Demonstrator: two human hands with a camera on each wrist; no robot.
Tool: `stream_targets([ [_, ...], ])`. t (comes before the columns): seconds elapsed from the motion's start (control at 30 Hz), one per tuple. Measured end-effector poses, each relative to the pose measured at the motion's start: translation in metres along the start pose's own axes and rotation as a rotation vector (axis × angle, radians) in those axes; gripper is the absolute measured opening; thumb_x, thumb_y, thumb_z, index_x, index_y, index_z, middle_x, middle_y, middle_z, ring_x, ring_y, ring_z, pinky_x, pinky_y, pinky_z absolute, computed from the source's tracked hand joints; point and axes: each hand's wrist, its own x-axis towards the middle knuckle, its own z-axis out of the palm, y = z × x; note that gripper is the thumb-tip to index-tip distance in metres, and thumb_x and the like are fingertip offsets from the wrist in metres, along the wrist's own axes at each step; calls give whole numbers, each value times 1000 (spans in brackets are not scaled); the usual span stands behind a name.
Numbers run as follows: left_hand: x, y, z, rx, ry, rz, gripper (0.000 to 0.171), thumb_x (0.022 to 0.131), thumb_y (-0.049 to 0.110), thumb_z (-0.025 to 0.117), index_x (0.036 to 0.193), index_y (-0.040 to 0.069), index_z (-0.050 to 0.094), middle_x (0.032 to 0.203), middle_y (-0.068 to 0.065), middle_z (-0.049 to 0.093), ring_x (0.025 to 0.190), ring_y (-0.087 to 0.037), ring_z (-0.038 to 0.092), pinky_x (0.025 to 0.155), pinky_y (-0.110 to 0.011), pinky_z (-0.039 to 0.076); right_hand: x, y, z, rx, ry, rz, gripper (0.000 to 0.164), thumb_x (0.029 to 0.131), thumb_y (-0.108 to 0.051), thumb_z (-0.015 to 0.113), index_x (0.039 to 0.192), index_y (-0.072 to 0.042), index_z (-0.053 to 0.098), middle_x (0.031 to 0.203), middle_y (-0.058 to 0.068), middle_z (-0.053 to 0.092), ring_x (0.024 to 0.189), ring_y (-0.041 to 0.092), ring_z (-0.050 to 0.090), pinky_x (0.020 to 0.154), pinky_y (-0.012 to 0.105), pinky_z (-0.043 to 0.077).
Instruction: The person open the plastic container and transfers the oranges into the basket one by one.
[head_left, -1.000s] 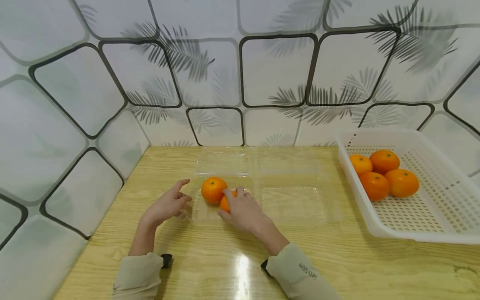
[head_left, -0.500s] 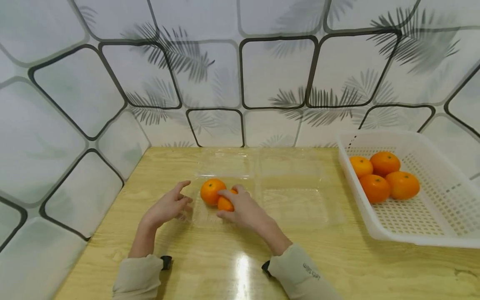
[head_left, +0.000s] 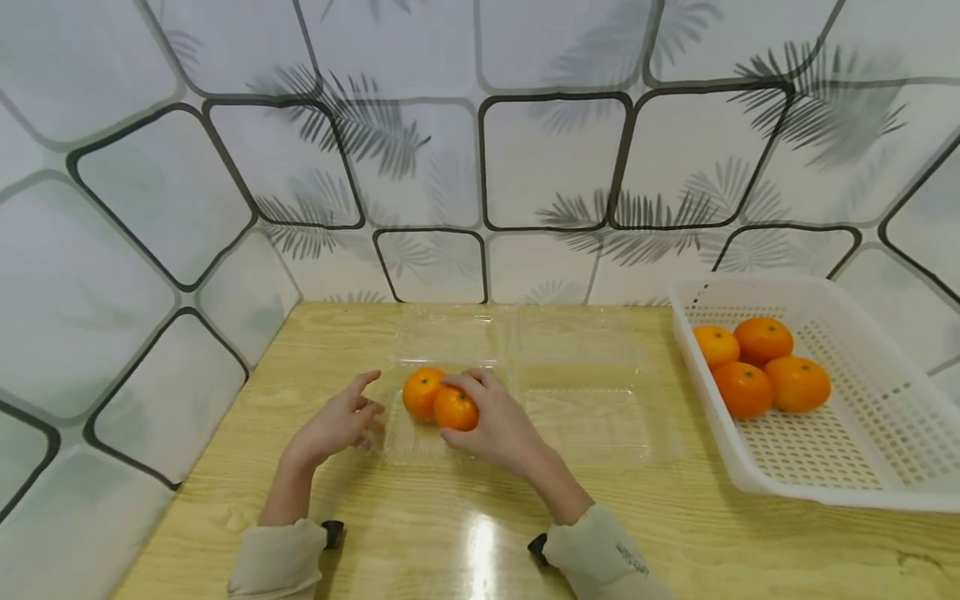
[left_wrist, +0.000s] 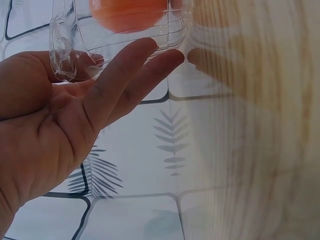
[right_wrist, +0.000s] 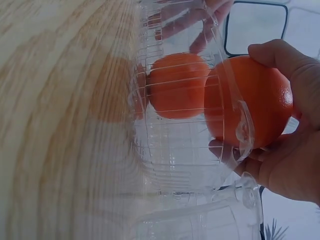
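Note:
My right hand (head_left: 501, 429) grips a mandarin (head_left: 456, 409) between thumb and fingers, over the left compartment of a clear plastic clamshell box (head_left: 585, 425). In the right wrist view the held mandarin (right_wrist: 257, 100) is up at the box's rim, partly above it. A second mandarin (head_left: 420, 393) rests inside that compartment, just behind and left of the held one. My left hand (head_left: 337, 427) stands at the box's left side with fingers loosely extended. In the left wrist view its straight fingers (left_wrist: 125, 70) lie close along the box wall, the thumb partly behind the clear plastic.
A white perforated plastic basket (head_left: 862, 467) with several mandarins (head_left: 801, 384) stands to the right. The box's raised lid (head_left: 570, 333) lies toward the patterned wall (head_left: 555, 158). All of it stands on a wood-grain table (head_left: 405, 533).
The held mandarin has come up and turned out from under my right hand, so more of it shows. My left hand has stayed beside the box. The head view has tilted up slightly.

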Motion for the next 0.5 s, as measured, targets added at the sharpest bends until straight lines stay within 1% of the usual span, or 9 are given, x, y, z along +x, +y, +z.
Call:
stream_targets([
  [0.13,0,0,1,-3,9,-1,62,102,1,39,157,1,10,131,-40,49,104,-41,65,65,-38,57,-1,2,-2,20,-6,-44,61,80,-18,81,136,-17,58,142,14,46,118,33,55,89,48,52],
  [0.23,0,-1,1,-2,18,-2,62,102,1,40,157,1,11,130,-39,50,103,-40,65,65,-37,57,-2,3,-1,67,-1,-69,63,77,-13,81,136,-13,58,141,14,45,119,33,53,90,48,51],
  [0.33,0,-1,2,2,25,-1,61,103,2,40,157,1,12,129,-38,51,102,-39,66,64,-37,57,-2,5,0,113,4,-62,66,75,-9,81,136,-12,56,141,13,44,120,32,51,92,47,50],
  [0.5,1,-2,2,-1,27,-5,61,103,3,40,157,2,12,131,-38,51,102,-38,66,64,-35,57,-2,7,1,154,2,-22,71,72,-5,80,137,-11,52,142,12,43,120,30,50,94,49,48],
])
